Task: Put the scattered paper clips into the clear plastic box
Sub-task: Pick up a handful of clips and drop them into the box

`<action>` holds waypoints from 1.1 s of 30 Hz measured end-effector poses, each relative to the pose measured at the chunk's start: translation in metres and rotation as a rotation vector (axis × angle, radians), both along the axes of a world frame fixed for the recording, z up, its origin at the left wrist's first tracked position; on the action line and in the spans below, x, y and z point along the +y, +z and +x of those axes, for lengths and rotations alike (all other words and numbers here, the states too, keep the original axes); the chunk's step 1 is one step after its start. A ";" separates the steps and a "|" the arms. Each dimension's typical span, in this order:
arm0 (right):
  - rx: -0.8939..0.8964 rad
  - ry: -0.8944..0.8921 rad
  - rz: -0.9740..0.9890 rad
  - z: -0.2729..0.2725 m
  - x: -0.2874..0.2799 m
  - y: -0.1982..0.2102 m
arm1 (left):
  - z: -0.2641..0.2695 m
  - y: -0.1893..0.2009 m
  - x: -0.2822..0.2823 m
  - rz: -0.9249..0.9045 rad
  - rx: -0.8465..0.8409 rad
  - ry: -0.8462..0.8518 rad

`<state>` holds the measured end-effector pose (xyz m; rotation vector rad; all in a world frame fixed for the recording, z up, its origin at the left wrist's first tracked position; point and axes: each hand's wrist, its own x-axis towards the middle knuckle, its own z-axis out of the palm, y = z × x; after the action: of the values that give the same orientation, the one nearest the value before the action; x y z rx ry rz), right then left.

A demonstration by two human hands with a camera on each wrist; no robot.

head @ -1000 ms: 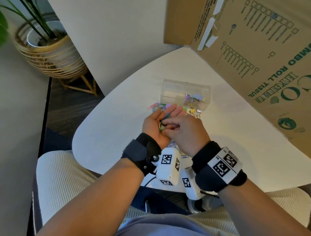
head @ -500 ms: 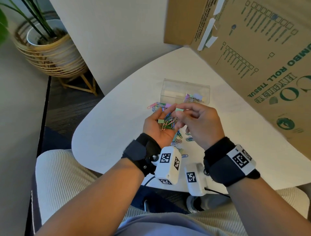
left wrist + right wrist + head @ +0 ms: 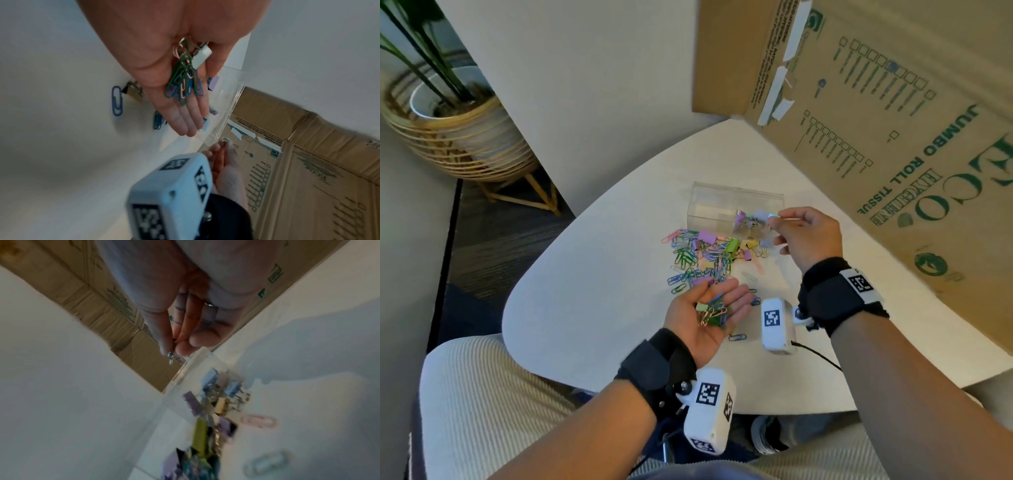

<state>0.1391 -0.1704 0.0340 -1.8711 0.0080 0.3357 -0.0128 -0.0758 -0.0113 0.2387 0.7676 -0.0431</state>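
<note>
Head view: right hand (image 3: pixel 804 236) pinches a small clip just right of the clear plastic box (image 3: pixel 736 209), at rim height; box lies left of the fingertips. Left hand (image 3: pixel 709 311), nearer, palm up, cups loose paper clips (image 3: pixel 714 313); scattered pile (image 3: pixel 702 257) between.
Left wrist: fingers relaxed, clips on palm.
Right wrist: fingertips (image 3: pixel 180 348) just short of the box rim.

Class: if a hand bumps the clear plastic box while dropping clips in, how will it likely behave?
The box looks thin-walled and holds few clips, so it is probably light and may slide on the smooth table. It sits low and wide, so tipping seems unlikely. The right hand hovers at its rim.
</note>
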 end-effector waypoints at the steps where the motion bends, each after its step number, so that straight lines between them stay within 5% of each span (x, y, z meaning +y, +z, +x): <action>1: -0.011 -0.012 0.009 0.004 0.002 0.003 | 0.001 -0.001 0.000 -0.007 -0.001 0.002; 9: -0.153 0.122 -0.125 0.005 0.004 0.009 | 0.008 0.007 0.012 0.015 -0.039 0.036; 21: -0.299 0.823 -0.400 -0.074 0.019 0.023 | 0.014 0.014 0.019 0.000 -0.036 0.072; 33: -0.363 0.888 -0.483 -0.086 0.028 0.014 | 0.010 0.011 0.017 0.049 -0.010 0.094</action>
<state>0.0528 -0.1423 0.0485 -2.3032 -1.0955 0.6248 -0.0031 -0.0587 -0.0004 0.2488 0.7698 0.0652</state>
